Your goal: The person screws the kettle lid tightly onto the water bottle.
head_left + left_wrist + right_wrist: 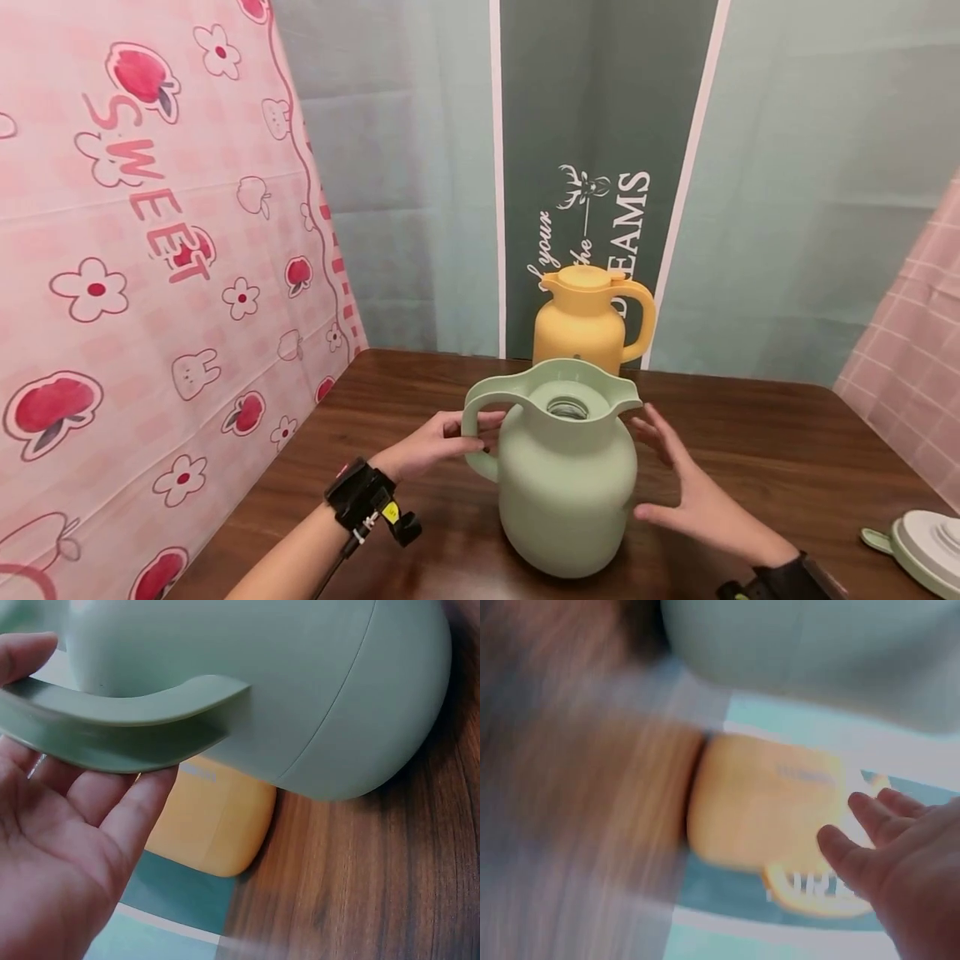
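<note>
A light green thermos jug (566,492) stands upright on the table, its top uncovered and the round inner neck showing. My left hand (442,442) holds its handle, the spout pointing right. In the left wrist view the thumb lies on one side of the handle (120,720) and the fingers (142,806) pass behind the other. On the jug's right side my right hand (693,496) hovers with fingers spread, thumb close to the body. The right wrist view shows the fingers (847,851) apart from the green jug (817,652), holding nothing.
Behind the green jug stands a yellow thermos jug (581,325), lidded, handle to the right. A white and green lid (926,546) lies at the table's right edge. Patterned cloths (180,275) hang around the brown wooden table (750,450).
</note>
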The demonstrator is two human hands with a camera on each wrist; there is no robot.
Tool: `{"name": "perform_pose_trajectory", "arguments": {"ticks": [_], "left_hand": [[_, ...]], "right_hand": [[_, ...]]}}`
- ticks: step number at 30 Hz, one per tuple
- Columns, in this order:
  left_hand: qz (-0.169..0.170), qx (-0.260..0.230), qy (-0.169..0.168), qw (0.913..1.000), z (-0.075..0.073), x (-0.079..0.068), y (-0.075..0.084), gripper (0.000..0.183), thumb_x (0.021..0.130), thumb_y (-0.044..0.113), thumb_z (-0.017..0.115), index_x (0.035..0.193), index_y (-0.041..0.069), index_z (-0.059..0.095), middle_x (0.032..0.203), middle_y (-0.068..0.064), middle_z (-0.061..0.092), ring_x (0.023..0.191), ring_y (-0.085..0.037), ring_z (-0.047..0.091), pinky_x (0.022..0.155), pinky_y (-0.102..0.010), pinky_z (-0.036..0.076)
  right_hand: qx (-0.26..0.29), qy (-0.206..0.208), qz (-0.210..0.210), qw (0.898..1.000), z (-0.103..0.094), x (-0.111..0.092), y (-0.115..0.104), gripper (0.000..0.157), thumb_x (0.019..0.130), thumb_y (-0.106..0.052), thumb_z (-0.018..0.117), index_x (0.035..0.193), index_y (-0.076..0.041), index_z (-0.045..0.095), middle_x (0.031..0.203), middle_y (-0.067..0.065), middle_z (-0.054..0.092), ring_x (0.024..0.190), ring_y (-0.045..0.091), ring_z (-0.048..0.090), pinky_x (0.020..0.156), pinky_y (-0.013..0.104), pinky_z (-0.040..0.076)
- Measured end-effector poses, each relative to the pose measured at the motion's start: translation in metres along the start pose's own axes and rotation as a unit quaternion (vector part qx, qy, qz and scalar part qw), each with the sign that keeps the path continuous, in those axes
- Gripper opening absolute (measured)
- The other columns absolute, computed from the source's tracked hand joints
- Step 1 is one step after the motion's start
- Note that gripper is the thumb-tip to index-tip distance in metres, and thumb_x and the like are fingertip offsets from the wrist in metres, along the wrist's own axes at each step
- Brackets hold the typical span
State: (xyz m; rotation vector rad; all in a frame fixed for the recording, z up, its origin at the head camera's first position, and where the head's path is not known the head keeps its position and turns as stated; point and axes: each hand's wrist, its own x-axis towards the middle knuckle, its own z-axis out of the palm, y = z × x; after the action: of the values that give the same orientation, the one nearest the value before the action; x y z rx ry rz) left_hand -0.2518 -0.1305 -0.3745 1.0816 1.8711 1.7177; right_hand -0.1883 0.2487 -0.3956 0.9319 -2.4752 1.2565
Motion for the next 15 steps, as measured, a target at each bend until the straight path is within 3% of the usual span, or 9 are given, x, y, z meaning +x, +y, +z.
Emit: {"name": "perform_pose_trajectory", "arguments": {"ticks": [1, 5, 8, 9, 11, 12, 14, 15], "left_hand": [[0.004, 0.001, -0.001, 1.0, 0.0, -0.001, 0.0, 0.047, 0.096, 0.005, 0.054, 0.141, -0.001, 0.042, 0.143, -0.018, 0.042, 0.115, -0.03, 0.056, 0.092, -0.036, 0.047], [0.019, 0.007, -0.001, 0.9998, 0.001, -0.002, 0.0, 0.048, 0.095, 0.006, 0.056, 0.141, -0.002, 0.042, 0.143, -0.019, 0.042, 0.113, -0.042, 0.055, 0.091, -0.036, 0.048], [0.03, 0.01, 0.009, 0.9995, 0.002, -0.002, 0.0, 0.047, 0.094, 0.006, 0.058, 0.139, -0.003, 0.045, 0.14, -0.02, 0.046, 0.11, -0.047, 0.054, 0.088, -0.036, 0.049], [0.033, 0.011, 0.015, 0.9993, 0.003, -0.002, 0.0, 0.046, 0.094, 0.006, 0.058, 0.138, -0.003, 0.046, 0.138, -0.021, 0.048, 0.109, -0.048, 0.054, 0.086, -0.036, 0.05], [0.04, 0.009, 0.024, 0.9989, 0.003, -0.001, -0.001, 0.045, 0.094, 0.006, 0.059, 0.136, -0.004, 0.047, 0.134, -0.023, 0.051, 0.107, -0.045, 0.056, 0.085, -0.036, 0.051], [0.043, 0.006, 0.026, 0.9987, 0.004, -0.001, -0.001, 0.045, 0.093, 0.006, 0.06, 0.135, -0.005, 0.048, 0.132, -0.024, 0.052, 0.107, -0.042, 0.058, 0.085, -0.037, 0.051], [0.05, 0.0, 0.03, 0.9983, 0.004, 0.0, -0.001, 0.044, 0.093, 0.006, 0.06, 0.134, -0.006, 0.048, 0.129, -0.026, 0.053, 0.109, -0.036, 0.059, 0.086, -0.038, 0.05], [0.052, -0.006, 0.029, 0.9982, 0.005, 0.0, -0.001, 0.044, 0.093, 0.006, 0.06, 0.134, -0.007, 0.048, 0.128, -0.027, 0.054, 0.109, -0.034, 0.06, 0.087, -0.039, 0.05]], "right_hand": [[-0.016, 0.015, 0.0, 1.0, -0.006, -0.002, 0.002, 0.114, 0.073, -0.008, 0.081, 0.154, -0.019, 0.001, 0.147, 0.018, 0.028, 0.13, -0.009, 0.022, 0.102, 0.015, 0.024], [-0.078, 0.068, 0.037, 0.994, -0.035, -0.018, 0.018, 0.108, 0.075, -0.006, 0.079, 0.154, -0.018, 0.006, 0.145, 0.026, 0.027, 0.13, -0.008, 0.015, 0.107, 0.018, 0.011], [-0.133, 0.094, 0.076, 0.984, -0.064, -0.035, 0.034, 0.102, 0.077, -0.01, 0.078, 0.153, -0.01, 0.01, 0.143, 0.036, 0.024, 0.139, 0.023, 0.015, 0.111, 0.044, 0.006], [-0.159, 0.106, 0.084, 0.978, -0.074, -0.041, 0.04, 0.101, 0.076, -0.013, 0.079, 0.152, -0.006, 0.012, 0.14, 0.039, 0.025, 0.137, 0.037, 0.018, 0.111, 0.047, 0.007], [-0.205, 0.12, 0.11, 0.965, -0.093, -0.055, 0.051, 0.101, 0.076, -0.019, 0.08, 0.149, 0.003, 0.013, 0.136, 0.045, 0.025, 0.125, 0.058, 0.022, 0.104, 0.065, 0.01], [-0.229, 0.123, 0.125, 0.957, -0.103, -0.061, 0.056, 0.103, 0.075, -0.021, 0.081, 0.147, 0.009, 0.013, 0.132, 0.047, 0.028, 0.112, 0.062, 0.033, 0.095, 0.071, 0.018], [-0.277, 0.125, 0.171, 0.937, -0.12, -0.075, 0.066, 0.108, 0.075, -0.03, 0.081, 0.144, 0.014, 0.011, 0.118, 0.047, 0.039, 0.087, 0.051, 0.049, 0.08, 0.062, 0.038], [-0.297, 0.123, 0.195, 0.927, -0.126, -0.081, 0.07, 0.111, 0.075, -0.034, 0.08, 0.143, 0.017, 0.01, 0.107, 0.043, 0.048, 0.074, 0.044, 0.05, 0.07, 0.055, 0.042]]}}
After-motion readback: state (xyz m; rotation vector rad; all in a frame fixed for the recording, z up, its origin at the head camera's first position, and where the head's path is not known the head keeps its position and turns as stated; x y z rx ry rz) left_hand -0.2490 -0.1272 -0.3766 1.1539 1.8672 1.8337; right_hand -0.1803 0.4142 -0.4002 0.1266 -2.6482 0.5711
